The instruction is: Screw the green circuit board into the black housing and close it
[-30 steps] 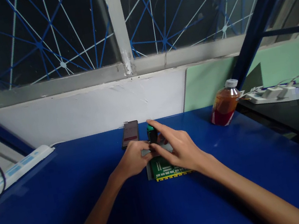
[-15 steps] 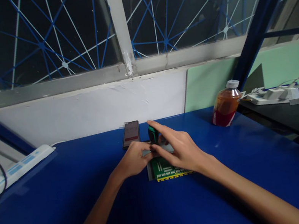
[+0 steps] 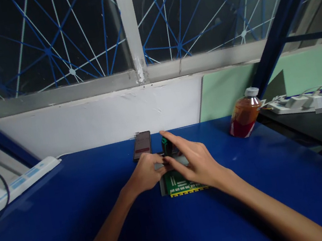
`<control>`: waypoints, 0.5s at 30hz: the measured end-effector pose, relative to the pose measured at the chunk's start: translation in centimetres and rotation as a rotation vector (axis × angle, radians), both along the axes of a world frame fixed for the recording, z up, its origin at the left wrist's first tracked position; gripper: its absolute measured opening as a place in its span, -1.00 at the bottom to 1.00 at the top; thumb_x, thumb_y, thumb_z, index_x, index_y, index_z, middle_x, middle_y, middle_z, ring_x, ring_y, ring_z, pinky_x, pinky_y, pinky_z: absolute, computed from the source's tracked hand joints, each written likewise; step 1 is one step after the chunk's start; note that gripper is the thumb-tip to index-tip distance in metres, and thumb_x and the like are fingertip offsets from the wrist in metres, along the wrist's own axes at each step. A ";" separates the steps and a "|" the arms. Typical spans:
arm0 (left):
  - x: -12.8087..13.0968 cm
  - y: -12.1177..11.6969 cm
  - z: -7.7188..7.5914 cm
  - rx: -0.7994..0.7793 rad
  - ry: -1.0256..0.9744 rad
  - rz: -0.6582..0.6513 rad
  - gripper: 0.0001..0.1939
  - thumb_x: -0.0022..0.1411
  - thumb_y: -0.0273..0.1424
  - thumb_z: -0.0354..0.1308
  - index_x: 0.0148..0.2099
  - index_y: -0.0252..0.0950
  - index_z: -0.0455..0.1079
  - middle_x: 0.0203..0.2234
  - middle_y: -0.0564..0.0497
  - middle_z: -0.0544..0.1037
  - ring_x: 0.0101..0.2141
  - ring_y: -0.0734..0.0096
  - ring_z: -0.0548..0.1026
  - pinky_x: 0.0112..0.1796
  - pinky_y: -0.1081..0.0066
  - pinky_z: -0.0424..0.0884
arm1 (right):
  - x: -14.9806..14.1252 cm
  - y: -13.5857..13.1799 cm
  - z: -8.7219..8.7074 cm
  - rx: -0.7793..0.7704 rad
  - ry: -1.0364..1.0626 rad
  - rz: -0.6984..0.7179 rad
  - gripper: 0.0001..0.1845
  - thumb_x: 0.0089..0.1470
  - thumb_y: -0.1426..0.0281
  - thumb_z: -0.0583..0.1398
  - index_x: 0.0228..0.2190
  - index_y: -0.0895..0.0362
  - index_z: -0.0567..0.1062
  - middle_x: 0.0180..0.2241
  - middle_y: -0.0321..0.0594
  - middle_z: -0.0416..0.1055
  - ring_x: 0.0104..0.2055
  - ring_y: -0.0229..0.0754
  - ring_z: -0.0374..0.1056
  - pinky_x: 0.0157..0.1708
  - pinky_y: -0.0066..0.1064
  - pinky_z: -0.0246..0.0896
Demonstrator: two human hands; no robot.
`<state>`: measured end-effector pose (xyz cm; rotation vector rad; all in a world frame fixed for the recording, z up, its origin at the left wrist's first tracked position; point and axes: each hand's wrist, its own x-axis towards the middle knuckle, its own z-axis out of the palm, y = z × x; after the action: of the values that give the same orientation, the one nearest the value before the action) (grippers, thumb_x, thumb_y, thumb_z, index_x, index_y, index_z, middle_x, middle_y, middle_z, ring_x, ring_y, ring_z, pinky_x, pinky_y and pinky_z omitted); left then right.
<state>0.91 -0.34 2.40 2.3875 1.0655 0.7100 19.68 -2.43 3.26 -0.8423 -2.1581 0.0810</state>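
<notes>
A black and green screwdriver stands upright above a green circuit board with a yellow strip along its near edge. My right hand holds it, with the index finger over the top of the handle and the thumb low beside it. My left hand is closed in a pinch near the screwdriver's lower end, over the far side of the board. What its fingertips grip is hidden, and so is the screwdriver's tip. A grey plate shows along the board's left edge.
Behind my left hand a phone lies on the blue table. At the back right stands a drink bottle. A white power strip runs along the left, and another power strip lies on the dark surface at right.
The screwdriver handle looks slightly turned, with its green marks showing differently. Both hands keep their places on it, and the whole view has shifted a little.
</notes>
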 end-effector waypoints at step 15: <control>0.0 0.0 0.3 0.026 0.013 0.009 -0.74 0.21 -0.36 0.10 -0.46 -0.35 0.48 -0.52 -0.01 0.52 -0.47 0.43 0.43 -0.40 0.44 0.29 | 0.0 -0.2 0.1 -0.004 -0.016 -0.003 -0.34 0.19 0.37 0.01 0.26 0.07 -0.07 -0.13 -0.11 0.39 -0.21 -0.11 0.38 -0.25 -0.24 0.32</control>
<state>0.89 -0.38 2.72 2.4143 1.0793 0.7166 19.72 -2.68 3.37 -0.8511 -2.1728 0.0773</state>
